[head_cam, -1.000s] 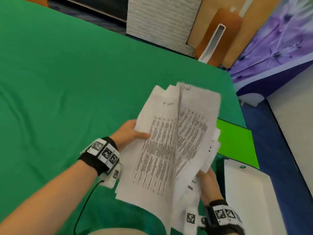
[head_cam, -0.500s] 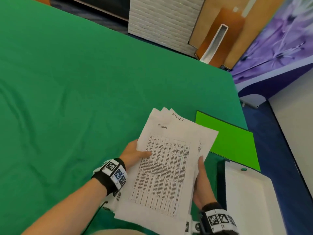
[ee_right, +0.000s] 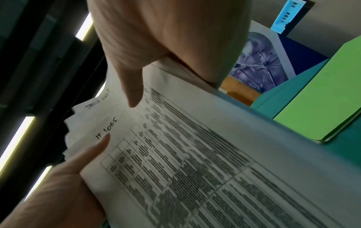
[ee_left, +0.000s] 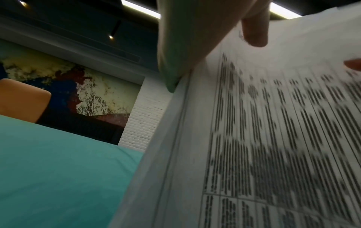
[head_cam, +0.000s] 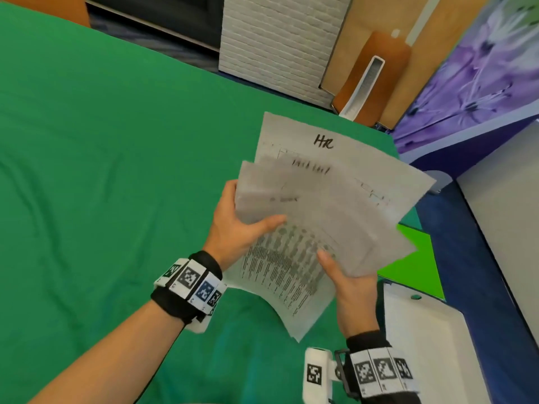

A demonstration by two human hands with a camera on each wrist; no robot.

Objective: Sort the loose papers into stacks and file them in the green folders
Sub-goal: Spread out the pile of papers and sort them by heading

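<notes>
Several loose papers [head_cam: 326, 217] are fanned above the tabletop [head_cam: 116, 170], pinched by the left hand [head_cam: 233, 225] and right hand [head_cam: 350, 284]. The green folder [head_cam: 414, 263] lies flat just right of them, nearer the right fingers [head_cam: 325, 258].

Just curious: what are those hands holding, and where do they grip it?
Both hold fanned papers. The left hand pinches their left edge, thumb on top; the right hand grips the lower right edge.
</notes>
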